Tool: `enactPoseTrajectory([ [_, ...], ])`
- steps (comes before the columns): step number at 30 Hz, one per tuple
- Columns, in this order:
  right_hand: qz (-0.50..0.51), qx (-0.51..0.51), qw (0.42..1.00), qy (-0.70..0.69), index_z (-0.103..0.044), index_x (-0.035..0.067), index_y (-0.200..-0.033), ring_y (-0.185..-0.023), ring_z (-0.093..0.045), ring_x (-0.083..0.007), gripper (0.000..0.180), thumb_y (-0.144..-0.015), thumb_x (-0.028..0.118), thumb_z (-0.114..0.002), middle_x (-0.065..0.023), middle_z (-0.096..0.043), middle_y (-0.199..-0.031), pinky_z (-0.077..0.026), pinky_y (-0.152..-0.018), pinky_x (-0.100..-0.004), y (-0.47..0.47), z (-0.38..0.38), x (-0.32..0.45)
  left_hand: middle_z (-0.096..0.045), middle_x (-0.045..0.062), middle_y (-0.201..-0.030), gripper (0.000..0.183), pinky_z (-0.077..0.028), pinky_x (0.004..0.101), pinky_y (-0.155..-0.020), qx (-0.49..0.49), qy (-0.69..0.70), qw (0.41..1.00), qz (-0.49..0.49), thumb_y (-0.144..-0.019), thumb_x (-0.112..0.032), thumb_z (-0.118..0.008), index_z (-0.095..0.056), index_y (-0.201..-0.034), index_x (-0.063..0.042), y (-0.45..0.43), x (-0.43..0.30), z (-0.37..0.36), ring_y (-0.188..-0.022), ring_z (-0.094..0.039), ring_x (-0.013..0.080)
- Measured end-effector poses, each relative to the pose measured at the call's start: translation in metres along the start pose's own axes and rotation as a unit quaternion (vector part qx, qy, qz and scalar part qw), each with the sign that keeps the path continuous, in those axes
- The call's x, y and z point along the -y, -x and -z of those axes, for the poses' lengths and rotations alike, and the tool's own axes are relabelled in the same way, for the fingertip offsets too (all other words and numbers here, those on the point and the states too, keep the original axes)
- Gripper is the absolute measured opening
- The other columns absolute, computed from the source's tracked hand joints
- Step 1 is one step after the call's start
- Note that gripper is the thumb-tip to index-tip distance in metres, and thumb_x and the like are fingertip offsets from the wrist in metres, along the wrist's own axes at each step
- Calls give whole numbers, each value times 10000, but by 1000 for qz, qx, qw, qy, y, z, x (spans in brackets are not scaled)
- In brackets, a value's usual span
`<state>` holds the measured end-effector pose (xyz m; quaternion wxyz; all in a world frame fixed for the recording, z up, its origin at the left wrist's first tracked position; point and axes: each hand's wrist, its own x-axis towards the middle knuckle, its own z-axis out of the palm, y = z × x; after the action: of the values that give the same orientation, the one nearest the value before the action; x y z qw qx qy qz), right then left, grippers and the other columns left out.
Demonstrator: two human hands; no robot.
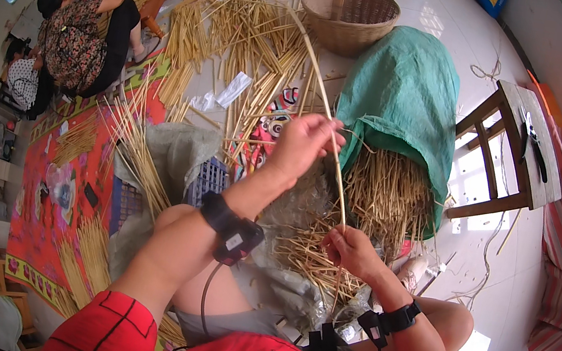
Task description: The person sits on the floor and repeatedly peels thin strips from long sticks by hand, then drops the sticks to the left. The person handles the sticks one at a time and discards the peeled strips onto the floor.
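A long, pale plant stalk [317, 67] arcs from the far stalk pile down towards my lap. My right hand [354, 252] pinches it near its lower part, between thumb and fingers. Higher up, my left hand [302, 143] has its fingers around the same stalk. Below the right hand the stalk turns thin and brownish, ending near my lap. Under my hands lies a heap of short brown stalk pieces [320, 260] on crumpled sheeting. Just beyond the right hand, a green woven sack [406, 79] lies with its mouth towards me, packed with brown straw [388, 199].
A wicker basket [317, 6] stands beyond the sack. Black-handled pliers [534, 142] lie on a wooden stool [546, 158] at right. Straw bundles [146, 164] lean over a blue plastic crate [208, 183]. At left, a person [77, 41] sits beside a red floral mat [34, 234].
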<state>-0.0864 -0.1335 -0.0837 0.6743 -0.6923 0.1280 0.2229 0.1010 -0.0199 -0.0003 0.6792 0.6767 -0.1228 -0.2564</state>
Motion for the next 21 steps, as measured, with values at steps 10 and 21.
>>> enactPoseTrajectory([
  [10, 128, -239, 962, 11, -481, 18, -1239, -890, -598, -155, 427, -888, 189, -655, -111, -609, -1046, -495, -725, -275, 4, 26, 23, -688, 45, -867, 236, -432, 191, -648, -174, 53, 959, -219, -958, -234, -527, -635, -1033, -39, 14, -75, 62, -762, -614, 66],
  [21, 152, -188, 962, 124, -566, -5, -1111, -752, -544, -84, 243, -879, 56, -607, -29, -596, -873, -449, -649, -226, 15, 11, 18, -687, 32, -796, 241, -454, 184, -610, -462, -277, 770, -340, -934, -228, -578, -657, -962, -2, 116, -144, 316, -703, -614, 56],
])
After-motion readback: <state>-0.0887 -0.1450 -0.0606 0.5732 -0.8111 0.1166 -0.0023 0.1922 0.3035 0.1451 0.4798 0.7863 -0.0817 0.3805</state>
